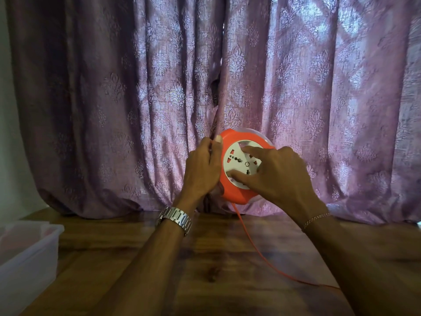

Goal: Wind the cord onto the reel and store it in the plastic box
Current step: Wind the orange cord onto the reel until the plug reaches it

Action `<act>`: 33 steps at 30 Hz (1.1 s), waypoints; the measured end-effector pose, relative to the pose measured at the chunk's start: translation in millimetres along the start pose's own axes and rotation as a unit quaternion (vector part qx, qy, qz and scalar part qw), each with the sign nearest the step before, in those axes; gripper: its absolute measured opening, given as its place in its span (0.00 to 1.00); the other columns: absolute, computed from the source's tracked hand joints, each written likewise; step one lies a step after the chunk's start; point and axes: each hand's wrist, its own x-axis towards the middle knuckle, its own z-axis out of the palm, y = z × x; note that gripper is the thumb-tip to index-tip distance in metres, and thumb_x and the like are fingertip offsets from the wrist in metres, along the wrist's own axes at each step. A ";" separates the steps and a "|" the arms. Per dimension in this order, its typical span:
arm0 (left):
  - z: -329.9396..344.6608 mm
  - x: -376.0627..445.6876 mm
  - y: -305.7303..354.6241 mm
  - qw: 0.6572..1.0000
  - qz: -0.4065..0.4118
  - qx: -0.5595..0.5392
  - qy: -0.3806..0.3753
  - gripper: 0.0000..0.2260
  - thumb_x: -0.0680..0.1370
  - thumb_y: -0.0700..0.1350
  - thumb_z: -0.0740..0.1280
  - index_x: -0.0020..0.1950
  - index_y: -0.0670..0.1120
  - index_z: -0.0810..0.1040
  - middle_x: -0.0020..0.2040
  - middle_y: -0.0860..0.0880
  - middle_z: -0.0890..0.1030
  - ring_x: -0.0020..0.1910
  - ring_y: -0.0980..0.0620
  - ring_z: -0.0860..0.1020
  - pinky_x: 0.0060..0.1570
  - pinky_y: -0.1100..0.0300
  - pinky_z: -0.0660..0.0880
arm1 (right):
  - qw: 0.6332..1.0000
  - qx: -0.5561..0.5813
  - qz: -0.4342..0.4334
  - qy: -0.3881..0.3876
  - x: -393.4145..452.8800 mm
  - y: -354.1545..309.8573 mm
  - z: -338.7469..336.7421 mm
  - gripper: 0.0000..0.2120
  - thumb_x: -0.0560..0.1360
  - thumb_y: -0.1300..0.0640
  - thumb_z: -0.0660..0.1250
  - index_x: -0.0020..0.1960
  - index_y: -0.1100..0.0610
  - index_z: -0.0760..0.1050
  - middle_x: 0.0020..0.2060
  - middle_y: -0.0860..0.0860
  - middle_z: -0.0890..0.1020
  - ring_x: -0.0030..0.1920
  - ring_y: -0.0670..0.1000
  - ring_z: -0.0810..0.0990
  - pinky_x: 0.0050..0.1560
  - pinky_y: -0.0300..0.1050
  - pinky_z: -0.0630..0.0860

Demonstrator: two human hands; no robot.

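Nearest the camera, the wooden desk [205, 270] runs under two bare forearms that reach forward to the reel [230, 169], the orange disc held upright above the desk's far edge, in front of the purple curtain [136, 87]. Far left of the reel, at the desk's left edge, stands the translucent plastic box [27, 254]; it is open and looks empty, though its inside is only partly in view. Just left of the reel, the left hand [202, 169], a metal watch [175, 218] at its wrist, has its fingers [217, 142] closed around the reel's rim, steadying it. On the reel's white socket face, the right hand [278, 176] presses with spread fingertips, set to turn it. Below and right of the reel, the orange cord [257, 249] trails slack across the desk and out of view under the right forearm. Winding appears to be the step in hand; the next move calls for turning the face until the loose cord is drawn in, before the reel goes left to the box.
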 end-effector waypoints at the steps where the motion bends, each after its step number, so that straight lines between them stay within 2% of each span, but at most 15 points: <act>1: -1.0 0.2 0.1 1.000 -0.002 -0.007 0.000 0.19 0.82 0.60 0.53 0.40 0.48 0.69 0.32 0.49 0.74 0.36 0.40 0.76 0.38 0.44 0.73 | 0.999 -0.036 -0.010 0.011 0.2 1.2 -2.2 0.34 0.63 0.23 0.59 0.60 0.42 0.78 0.36 0.53 0.85 0.38 0.59 0.81 0.33 0.44 0.73; 3: -2.1 0.9 0.4 1.000 -0.002 -0.015 0.001 0.21 0.82 0.61 0.53 0.42 0.45 0.70 0.32 0.49 0.75 0.35 0.43 0.75 0.38 0.45 0.74 | 0.995 -0.075 -0.044 0.051 1.2 3.3 -8.3 0.30 0.66 0.25 0.61 0.55 0.44 0.81 0.34 0.52 0.83 0.36 0.56 0.79 0.30 0.41 0.65; 5: -3.9 2.0 0.4 1.000 0.003 -0.016 0.005 0.20 0.82 0.60 0.52 0.40 0.47 0.69 0.32 0.50 0.75 0.34 0.46 0.74 0.37 0.49 0.72 | 0.988 -0.048 -0.109 0.100 2.8 6.0 -13.1 0.19 0.71 0.34 0.67 0.48 0.48 0.83 0.35 0.49 0.83 0.39 0.53 0.75 0.32 0.41 0.60; 6: -4.7 2.6 0.6 1.000 0.005 -0.016 0.008 0.20 0.82 0.60 0.52 0.40 0.47 0.69 0.32 0.50 0.74 0.33 0.47 0.73 0.36 0.50 0.71 | 0.983 -0.019 -0.152 0.096 5.0 7.6 -15.3 0.13 0.73 0.40 0.69 0.46 0.49 0.83 0.38 0.49 0.82 0.41 0.53 0.74 0.34 0.43 0.63; 8: -5.9 3.6 1.3 1.000 0.007 -0.019 0.009 0.21 0.82 0.60 0.52 0.41 0.46 0.70 0.32 0.50 0.75 0.33 0.48 0.73 0.35 0.52 0.69 | 0.978 0.038 -0.202 0.019 9.2 11.1 -19.5 0.04 0.73 0.52 0.70 0.46 0.48 0.82 0.49 0.49 0.82 0.47 0.54 0.72 0.42 0.47 0.71; 10: -5.9 3.4 2.6 1.000 0.007 -0.025 0.008 0.20 0.82 0.60 0.52 0.41 0.46 0.70 0.32 0.51 0.74 0.32 0.50 0.73 0.34 0.53 0.69 | 0.974 0.056 -0.198 -0.096 8.7 10.7 -23.0 0.15 0.69 0.61 0.70 0.50 0.44 0.82 0.62 0.52 0.77 0.57 0.56 0.71 0.52 0.51 0.74; 12: -5.3 2.4 3.8 1.000 0.009 -0.020 0.007 0.19 0.83 0.60 0.53 0.39 0.49 0.68 0.31 0.52 0.74 0.30 0.53 0.72 0.33 0.53 0.68 | 0.970 0.025 -0.187 -0.155 8.0 7.3 -25.6 0.24 0.65 0.65 0.70 0.53 0.42 0.81 0.67 0.54 0.73 0.61 0.59 0.69 0.55 0.53 0.74; 16: -4.1 1.1 4.3 1.000 0.015 -0.013 0.008 0.18 0.83 0.59 0.53 0.37 0.51 0.65 0.29 0.53 0.72 0.28 0.55 0.70 0.31 0.54 0.66 | 0.970 -0.023 -0.186 -0.156 9.5 2.7 -27.8 0.23 0.63 0.60 0.76 0.53 0.39 0.82 0.64 0.54 0.75 0.59 0.60 0.71 0.50 0.56 0.74; 19: -3.7 1.1 4.2 1.000 0.016 -0.008 0.007 0.18 0.83 0.59 0.53 0.38 0.49 0.66 0.29 0.53 0.72 0.29 0.52 0.70 0.32 0.51 0.67 | 0.972 -0.052 -0.188 -0.128 8.4 3.8 -26.0 0.24 0.64 0.57 0.77 0.54 0.35 0.80 0.60 0.54 0.77 0.54 0.60 0.73 0.45 0.54 0.71; 24: -2.5 -0.9 5.1 0.999 0.002 -0.034 0.001 0.22 0.82 0.60 0.54 0.42 0.43 0.70 0.33 0.47 0.76 0.36 0.41 0.76 0.38 0.42 0.75 | 0.982 -0.042 -0.155 -0.103 6.5 5.3 -23.8 0.25 0.66 0.53 0.66 0.61 0.34 0.75 0.51 0.56 0.78 0.49 0.60 0.75 0.45 0.54 0.72; 27: -1.6 -1.1 7.2 1.000 0.004 -0.029 0.009 0.21 0.82 0.59 0.54 0.40 0.45 0.69 0.32 0.49 0.74 0.33 0.46 0.73 0.38 0.43 0.74 | 0.992 -0.022 -0.089 -0.090 7.1 6.6 -22.2 0.27 0.64 0.40 0.68 0.64 0.34 0.73 0.44 0.55 0.81 0.44 0.59 0.79 0.44 0.52 0.74; 29: -0.8 -1.3 7.8 1.000 0.003 -0.028 0.008 0.20 0.82 0.59 0.54 0.40 0.46 0.68 0.32 0.50 0.73 0.32 0.48 0.72 0.38 0.44 0.72 | 0.998 -0.003 -0.034 -0.049 6.5 3.3 -20.1 0.30 0.61 0.30 0.65 0.62 0.37 0.76 0.40 0.52 0.85 0.40 0.58 0.82 0.41 0.49 0.75; 33: 0.0 -2.0 5.4 0.999 0.005 -0.034 0.005 0.21 0.83 0.58 0.54 0.42 0.43 0.70 0.31 0.51 0.73 0.32 0.49 0.71 0.37 0.46 0.71 | 1.000 -0.015 -0.010 0.015 3.6 -2.6 -13.2 0.31 0.60 0.26 0.63 0.57 0.41 0.80 0.33 0.50 0.85 0.34 0.59 0.81 0.36 0.45 0.73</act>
